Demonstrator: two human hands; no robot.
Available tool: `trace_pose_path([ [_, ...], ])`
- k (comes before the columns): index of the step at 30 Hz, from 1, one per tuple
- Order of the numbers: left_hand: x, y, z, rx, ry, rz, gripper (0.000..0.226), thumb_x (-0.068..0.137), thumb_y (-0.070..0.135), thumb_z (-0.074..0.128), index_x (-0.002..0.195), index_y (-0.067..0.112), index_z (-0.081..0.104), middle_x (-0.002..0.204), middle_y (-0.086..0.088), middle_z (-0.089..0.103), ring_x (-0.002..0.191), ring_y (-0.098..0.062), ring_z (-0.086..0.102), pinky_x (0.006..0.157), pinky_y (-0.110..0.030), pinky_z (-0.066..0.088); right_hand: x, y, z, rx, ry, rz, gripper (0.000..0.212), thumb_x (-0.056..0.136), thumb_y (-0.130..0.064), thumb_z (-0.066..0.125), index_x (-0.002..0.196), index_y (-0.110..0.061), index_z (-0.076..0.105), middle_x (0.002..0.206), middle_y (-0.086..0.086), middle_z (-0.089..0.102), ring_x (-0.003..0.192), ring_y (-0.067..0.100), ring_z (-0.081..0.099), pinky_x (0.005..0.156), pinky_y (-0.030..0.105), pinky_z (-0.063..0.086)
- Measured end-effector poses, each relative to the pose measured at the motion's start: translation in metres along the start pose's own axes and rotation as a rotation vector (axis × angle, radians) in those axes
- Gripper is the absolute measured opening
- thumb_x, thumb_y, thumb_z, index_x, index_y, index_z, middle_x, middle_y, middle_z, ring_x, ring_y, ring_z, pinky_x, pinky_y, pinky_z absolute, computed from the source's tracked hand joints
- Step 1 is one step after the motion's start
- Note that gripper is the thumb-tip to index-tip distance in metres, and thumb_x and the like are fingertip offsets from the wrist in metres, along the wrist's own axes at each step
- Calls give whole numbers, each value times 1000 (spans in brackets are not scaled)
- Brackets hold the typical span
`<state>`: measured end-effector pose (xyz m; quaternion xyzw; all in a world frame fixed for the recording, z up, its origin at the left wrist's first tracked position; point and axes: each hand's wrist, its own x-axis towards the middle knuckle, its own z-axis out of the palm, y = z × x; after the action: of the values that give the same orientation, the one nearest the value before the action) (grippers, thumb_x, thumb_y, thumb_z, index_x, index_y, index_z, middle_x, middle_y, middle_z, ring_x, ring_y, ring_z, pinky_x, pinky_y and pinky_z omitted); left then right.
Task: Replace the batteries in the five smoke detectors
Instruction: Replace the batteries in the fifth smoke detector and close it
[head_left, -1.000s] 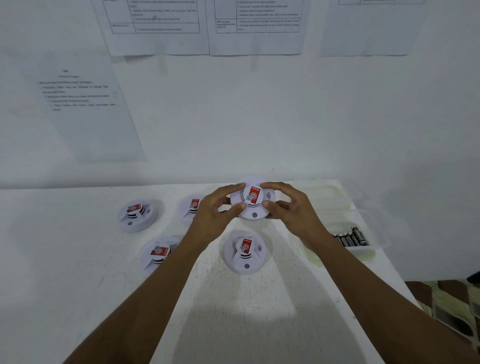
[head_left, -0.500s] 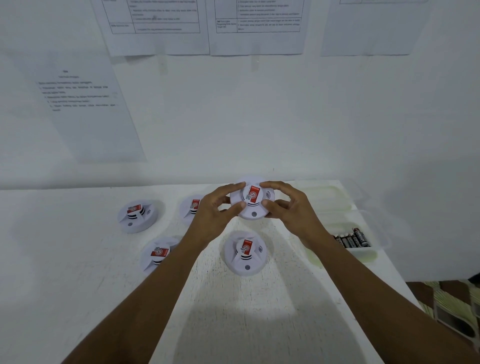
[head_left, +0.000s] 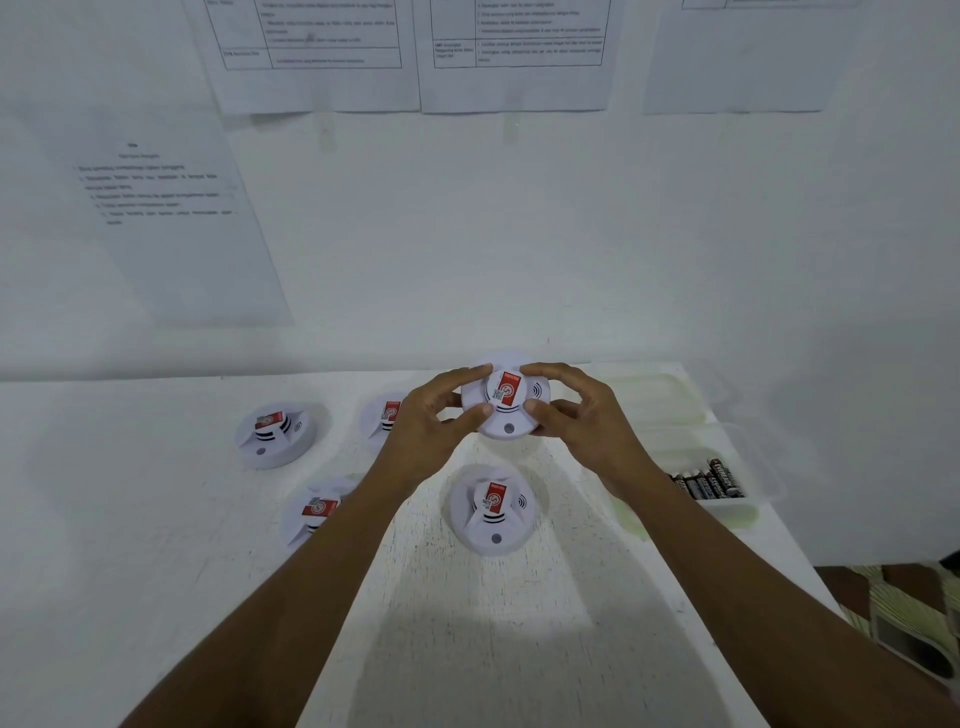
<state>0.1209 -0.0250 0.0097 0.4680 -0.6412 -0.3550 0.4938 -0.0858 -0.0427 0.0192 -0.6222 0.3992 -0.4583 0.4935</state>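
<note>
A round white smoke detector (head_left: 506, 415) with a red label is held between both hands above the white table (head_left: 519, 597), near the wall. My left hand (head_left: 434, 423) grips its left rim with thumb and fingers. My right hand (head_left: 582, 421) grips its right rim the same way. Another detector (head_left: 493, 512) lies just below it on the table. Further detectors lie at the left (head_left: 272, 434), front left (head_left: 317, 512), and one (head_left: 384, 415) is partly hidden behind my left hand. Several black batteries (head_left: 709, 480) lie in a clear tray (head_left: 748, 506) at the right.
A second clear tray (head_left: 660, 395) sits behind the battery tray at the table's right end. Printed paper sheets (head_left: 176, 218) hang on the white wall behind. The table's right edge drops to a patterned floor (head_left: 909, 597).
Both hands stay on the detector in nearly the same place; the fingers have shifted slightly round its rim.
</note>
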Motion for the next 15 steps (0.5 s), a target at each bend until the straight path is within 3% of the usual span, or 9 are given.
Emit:
trace_pose_path([
  [5, 1, 1, 1, 7, 3, 6, 41, 84, 29, 68, 124, 36, 58, 126, 8, 62, 107, -8, 63, 84, -17, 52, 1, 1, 0, -10, 9, -1, 33, 89, -14, 71, 121, -22, 66, 129, 3, 62, 100, 27, 70, 79, 44, 62],
  [10, 0, -1, 0, -5, 6, 5, 43, 87, 22, 68, 129, 24, 60, 127, 3, 63, 108, -14, 63, 88, -26, 55, 1, 1, 0, -4, 6, -2, 33, 89, -13, 71, 121, -22, 67, 128, 4, 63, 98, 27, 71, 79, 44, 62],
  [15, 1, -2, 0, 2, 7, 10, 44, 86, 23, 68, 129, 25, 59, 127, 3, 63, 108, -13, 63, 89, -27, 55, 2, 2, 1, 4, 7, 0, 33, 89, -13, 72, 120, -22, 67, 128, 3, 62, 97, 27, 71, 79, 45, 62],
])
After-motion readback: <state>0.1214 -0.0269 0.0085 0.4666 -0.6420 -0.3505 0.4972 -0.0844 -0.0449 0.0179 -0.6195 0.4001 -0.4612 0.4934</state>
